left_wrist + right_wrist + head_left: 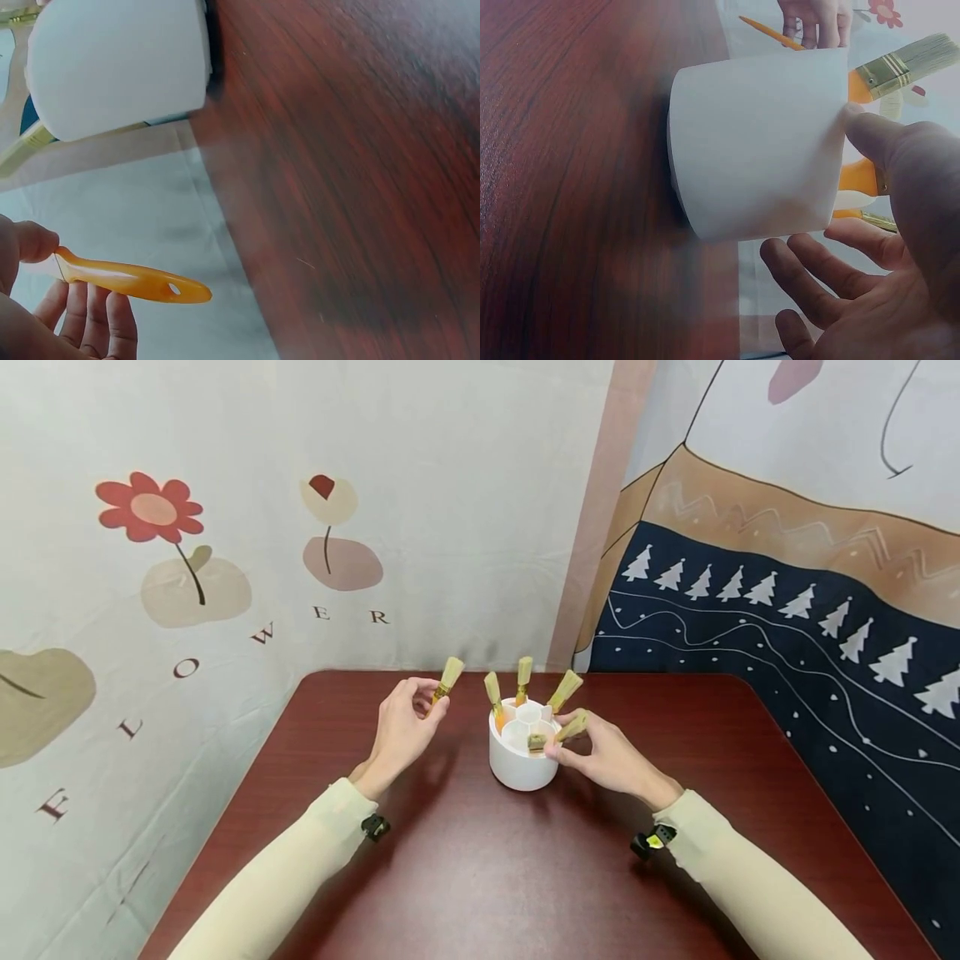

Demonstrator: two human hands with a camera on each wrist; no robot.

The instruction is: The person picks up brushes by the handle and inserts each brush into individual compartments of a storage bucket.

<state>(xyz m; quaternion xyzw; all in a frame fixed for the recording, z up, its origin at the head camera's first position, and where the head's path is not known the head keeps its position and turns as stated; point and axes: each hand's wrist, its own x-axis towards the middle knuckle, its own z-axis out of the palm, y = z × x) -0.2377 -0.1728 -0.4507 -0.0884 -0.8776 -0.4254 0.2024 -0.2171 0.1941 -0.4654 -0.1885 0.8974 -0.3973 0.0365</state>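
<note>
In the head view my left hand [405,718] holds a paintbrush [448,678] with its bristles up, left of a white round holder [525,770]. The left wrist view shows the brush's orange handle [142,280] between thumb and fingers, its holed end sticking out. My right hand [611,758] is at the holder's right side. In the right wrist view its thumb and index finger grip the rim of the white holder [757,146], while the other fingers stay loosely bent beside it. Several orange-handled paintbrushes [522,675] stand in the holder's compartments, leaning outward.
The holder stands on a dark red wooden table [480,877] toward its far edge. Behind the table hangs a pale cloth with printed flowers [150,508]. A dark blue cloth with printed trees [761,589] hangs on the right.
</note>
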